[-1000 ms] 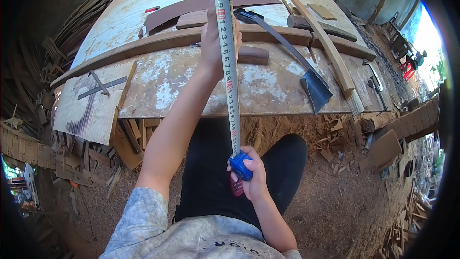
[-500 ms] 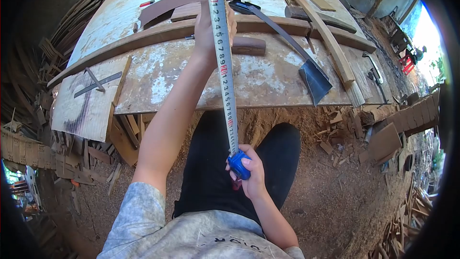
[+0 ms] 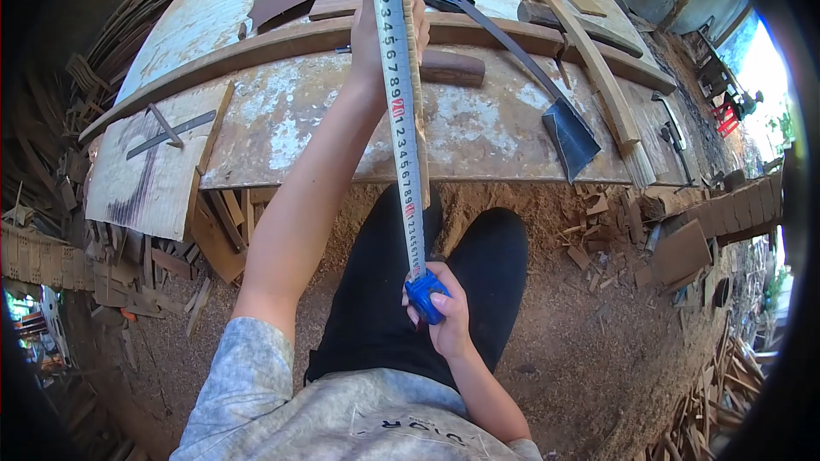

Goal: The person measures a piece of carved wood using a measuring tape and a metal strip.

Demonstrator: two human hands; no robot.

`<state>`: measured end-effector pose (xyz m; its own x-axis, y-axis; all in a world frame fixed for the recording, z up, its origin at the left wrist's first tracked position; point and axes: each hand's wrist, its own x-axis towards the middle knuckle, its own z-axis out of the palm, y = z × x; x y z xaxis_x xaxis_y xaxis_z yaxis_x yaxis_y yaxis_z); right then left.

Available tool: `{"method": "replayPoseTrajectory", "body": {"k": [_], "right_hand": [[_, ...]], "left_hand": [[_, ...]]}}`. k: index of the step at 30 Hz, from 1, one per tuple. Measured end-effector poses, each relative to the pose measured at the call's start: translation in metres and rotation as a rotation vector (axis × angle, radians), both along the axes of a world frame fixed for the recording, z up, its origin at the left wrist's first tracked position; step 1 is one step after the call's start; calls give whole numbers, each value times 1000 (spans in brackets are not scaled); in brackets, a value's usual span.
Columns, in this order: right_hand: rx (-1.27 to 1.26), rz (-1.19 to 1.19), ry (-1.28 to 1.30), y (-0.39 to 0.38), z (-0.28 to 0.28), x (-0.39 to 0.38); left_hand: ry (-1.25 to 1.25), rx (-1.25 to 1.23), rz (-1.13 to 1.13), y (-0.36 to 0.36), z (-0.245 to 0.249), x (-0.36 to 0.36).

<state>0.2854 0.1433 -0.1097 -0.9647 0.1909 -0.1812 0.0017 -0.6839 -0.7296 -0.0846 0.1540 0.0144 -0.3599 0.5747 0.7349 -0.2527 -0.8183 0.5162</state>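
My right hand (image 3: 446, 312) is closed around the blue tape measure case (image 3: 424, 297) in front of my knees. The extended tape blade (image 3: 396, 102) runs from the case up past the top edge of the view. My left hand (image 3: 376, 38) is closed behind the blade, its fingers wrapped round a narrow wooden strip (image 3: 422, 149) whose edge shows along the blade's right side. Much of that strip is hidden by the tape. A brown wooden handle (image 3: 453, 68) lies on the workbench just right of my left hand.
On the workbench (image 3: 325, 132) are a long curved wooden piece (image 3: 256, 53), a brown curved sheet (image 3: 312, 2), a dark metal blade tool (image 3: 571, 138), a light batten (image 3: 589, 60) and a board with a sliding bevel (image 3: 166, 132). Wood scraps (image 3: 598, 230) litter the ground.
The edge of the wooden strip now shows beside the tape, where it was hidden before. The view has shifted slightly, and my knees have moved a little left.
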Motion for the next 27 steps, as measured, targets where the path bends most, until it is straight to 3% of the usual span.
{"method": "replayPoseTrajectory", "body": {"k": [3, 6, 10, 13, 17, 25, 27], "right_hand": [[44, -20, -18, -1, 3, -1], [64, -29, -37, 2, 7, 0], [30, -54, -10, 7, 13, 5], [-7, -100, 24, 13, 19, 11], [-35, -131, 76, 19, 23, 20], [-36, -192, 125, 11, 28, 43], [70, -275, 91, 13, 42, 41]], "left_hand": [[-13, -14, 29, -3, 2, 3], [-95, -88, 218, -7, 5, 17], [-179, -377, 643, -1, 36, 58], [-140, -498, 820, 8, 57, 89], [45, -481, 763, 21, 55, 98], [-1, -445, 651, 22, 56, 105], [54, -482, 682, 25, 52, 109]]}}
